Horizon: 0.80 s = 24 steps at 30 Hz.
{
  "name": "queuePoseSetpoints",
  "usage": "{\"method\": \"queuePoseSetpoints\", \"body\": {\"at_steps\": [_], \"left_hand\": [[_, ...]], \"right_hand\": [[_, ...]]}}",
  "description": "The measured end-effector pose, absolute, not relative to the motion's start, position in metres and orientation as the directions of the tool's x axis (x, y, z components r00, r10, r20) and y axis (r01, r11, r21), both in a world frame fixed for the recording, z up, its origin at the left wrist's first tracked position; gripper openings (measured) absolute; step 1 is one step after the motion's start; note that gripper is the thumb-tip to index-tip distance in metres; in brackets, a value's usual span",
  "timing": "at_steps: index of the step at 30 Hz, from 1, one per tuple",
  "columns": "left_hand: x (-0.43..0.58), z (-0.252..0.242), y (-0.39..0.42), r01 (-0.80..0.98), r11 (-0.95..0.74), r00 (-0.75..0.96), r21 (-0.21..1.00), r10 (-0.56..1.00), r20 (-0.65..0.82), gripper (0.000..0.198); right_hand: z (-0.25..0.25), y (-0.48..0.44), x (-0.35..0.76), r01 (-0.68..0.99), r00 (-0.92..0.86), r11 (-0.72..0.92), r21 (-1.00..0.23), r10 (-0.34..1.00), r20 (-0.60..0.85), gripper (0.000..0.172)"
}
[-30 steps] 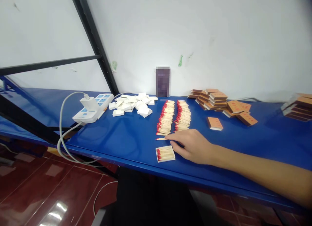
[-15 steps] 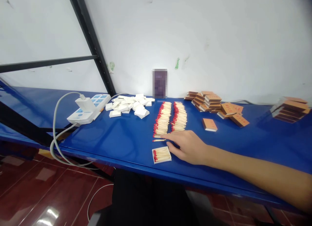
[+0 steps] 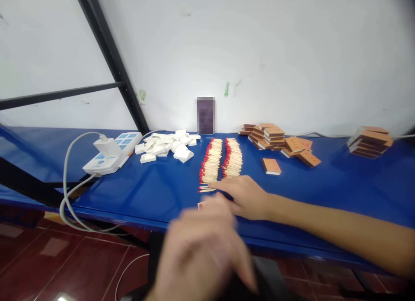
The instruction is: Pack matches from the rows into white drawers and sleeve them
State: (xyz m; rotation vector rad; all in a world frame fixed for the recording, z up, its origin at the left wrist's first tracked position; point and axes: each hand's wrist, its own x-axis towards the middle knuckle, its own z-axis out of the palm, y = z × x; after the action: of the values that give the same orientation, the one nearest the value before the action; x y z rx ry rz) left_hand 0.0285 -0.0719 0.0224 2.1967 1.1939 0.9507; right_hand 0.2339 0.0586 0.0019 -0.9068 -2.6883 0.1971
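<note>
My right hand [image 3: 249, 197] reaches in from the right, its index finger stretched out and touching the near end of the left row of matches [image 3: 211, 162]. A few loose matches [image 3: 204, 189] lie by that fingertip, and its thumb is hidden. Beside this row runs a second row of matches [image 3: 232, 158], red heads to the left. My left hand [image 3: 201, 244] is in the foreground, low over the table edge and smeared by motion; its fingers cannot be made out. It covers nearly all of a small white matchbox tray [image 3: 200, 206], of which one corner shows.
White matchbox trays [image 3: 167, 144] lie heaped at the back left, near a power strip [image 3: 112, 156] with a plugged-in charger. Orange matchbox sleeves [image 3: 270, 134] are piled at the back right, with one single sleeve [image 3: 271, 166] nearer and another stack [image 3: 371, 141] far right. A black shelf post [image 3: 113, 59] stands left.
My left hand has come into view from below and now hides the filled matchbox tray. Some matches at the near end have been drawn closer by my right index finger. The view has shifted slightly.
</note>
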Motion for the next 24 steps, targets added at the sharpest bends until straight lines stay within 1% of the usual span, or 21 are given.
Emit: {"method": "queuePoseSetpoints", "body": {"at_steps": [1,2,3,4,5,7,8,10,12,15,19,24], "left_hand": [[0.022,0.034,-0.054,0.549,-0.499,0.284,0.671,0.866,0.411,0.06],[0.015,0.042,-0.038,0.577,-0.464,0.082,0.672,0.851,0.519,0.055],[0.007,0.046,-0.023,0.621,-0.415,-0.062,0.665,0.82,0.569,0.045],[-0.001,0.046,-0.011,0.658,-0.36,-0.123,0.661,0.816,0.565,0.04],[-0.007,0.044,-0.002,0.671,-0.304,-0.129,0.676,0.851,0.51,0.038],[-0.015,0.031,0.008,0.688,-0.233,-0.087,0.687,0.914,0.397,0.035],[-0.016,0.023,0.011,0.72,-0.244,-0.031,0.649,0.924,0.381,0.034],[-0.012,0.01,0.013,0.786,-0.329,0.152,0.523,0.924,0.352,0.037],[-0.006,0.002,0.014,0.818,-0.359,0.231,0.45,0.921,0.315,0.039],[-0.002,0.001,0.015,0.845,-0.356,0.25,0.399,0.923,0.293,0.041],[-0.002,0.001,0.013,0.867,-0.395,0.314,0.303,0.906,0.283,0.042],[-0.002,0.0,0.009,0.864,-0.419,0.336,0.279,0.893,0.301,0.042]], "right_hand": [[0.002,0.058,0.234,0.576,-0.752,0.787,-0.223,0.616,0.232,0.038],[0.003,0.058,0.233,0.586,-0.744,0.778,-0.225,0.627,0.23,0.038],[0.003,0.058,0.233,0.597,-0.737,0.77,-0.225,0.637,0.227,0.037],[0.003,0.058,0.233,0.606,-0.729,0.763,-0.224,0.645,0.227,0.036],[0.004,0.057,0.233,0.611,-0.725,0.76,-0.222,0.649,0.228,0.036],[0.004,0.057,0.233,0.612,-0.725,0.761,-0.217,0.649,0.232,0.036],[0.004,0.057,0.233,0.611,-0.725,0.762,-0.214,0.647,0.234,0.036],[0.003,0.057,0.233,0.615,-0.723,0.76,-0.21,0.65,0.235,0.036],[0.002,0.057,0.233,0.62,-0.719,0.755,-0.213,0.655,0.232,0.036],[0.002,0.057,0.233,0.619,-0.71,0.75,-0.233,0.661,0.242,0.036],[0.002,0.058,0.233,0.613,-0.715,0.755,-0.234,0.656,0.243,0.037],[0.002,0.058,0.233,0.594,-0.724,0.764,-0.252,0.645,0.245,0.036]]}}
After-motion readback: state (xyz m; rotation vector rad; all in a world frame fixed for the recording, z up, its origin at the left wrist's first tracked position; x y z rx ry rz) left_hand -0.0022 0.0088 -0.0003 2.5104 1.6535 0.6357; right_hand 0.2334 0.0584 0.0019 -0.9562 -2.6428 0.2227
